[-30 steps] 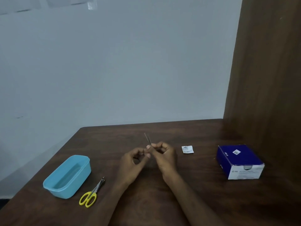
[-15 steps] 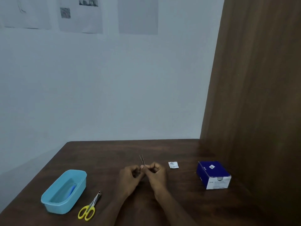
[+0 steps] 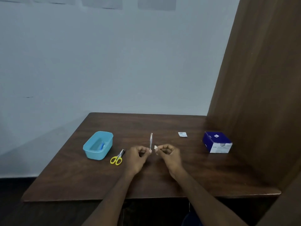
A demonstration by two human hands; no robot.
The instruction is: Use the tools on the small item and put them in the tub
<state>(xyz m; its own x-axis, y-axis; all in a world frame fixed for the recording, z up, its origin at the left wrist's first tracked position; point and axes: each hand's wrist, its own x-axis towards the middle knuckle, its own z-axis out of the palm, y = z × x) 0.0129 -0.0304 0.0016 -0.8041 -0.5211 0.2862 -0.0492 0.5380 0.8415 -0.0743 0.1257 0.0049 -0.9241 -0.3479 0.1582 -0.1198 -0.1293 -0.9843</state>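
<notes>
My left hand (image 3: 138,158) pinches the lower end of a thin upright strip (image 3: 151,141) above the brown table (image 3: 162,180). A little to its right, my right hand (image 3: 169,154) pinches a small white piece (image 3: 155,147) between thumb and forefinger. The two hands are a short gap apart over the middle of the table. What the strip and the white piece are is too small to tell.
A light blue tub (image 3: 98,145) with a blue item inside stands at the left, yellow-handled scissors (image 3: 118,157) beside it. A small white sachet (image 3: 182,134) lies farther back. A dark blue box (image 3: 217,142) sits at the right beside a tall wooden panel (image 3: 260,95).
The hands, joined on the strip before, have drawn apart; the strip stays in the left hand and a white piece is now in the right. The camera view has shifted.
</notes>
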